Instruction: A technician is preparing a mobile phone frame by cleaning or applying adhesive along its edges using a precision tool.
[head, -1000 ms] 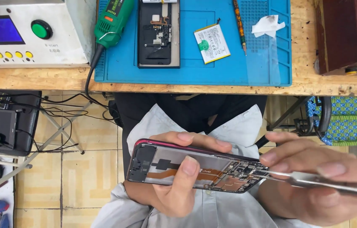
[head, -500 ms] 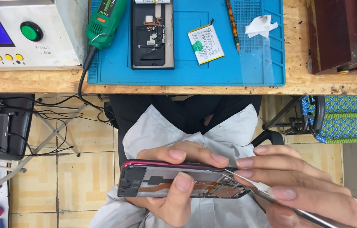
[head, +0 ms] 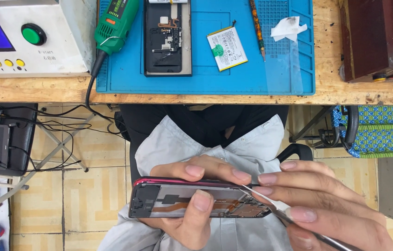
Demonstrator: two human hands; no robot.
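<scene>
Head view, read from left to right: at upper left we see a white control box [head: 29,37] with a green button, then a green rotary tool [head: 115,21] lying on the edge of a blue work mat [head: 270,69]; on the mat lie a black back cover [head: 167,37], a flat battery [head: 227,48], a slim pen-like tool [head: 257,28] and a crumpled tissue [head: 288,29]; at lower centre our left hand [head: 191,218] clamps an opened phone [head: 196,204], thumb on its inner face, fingers curled over its pink upper edge; at lower right our right hand [head: 326,204] pinches metal tweezers [head: 280,211], whose tip touches the phone's right end.
</scene>
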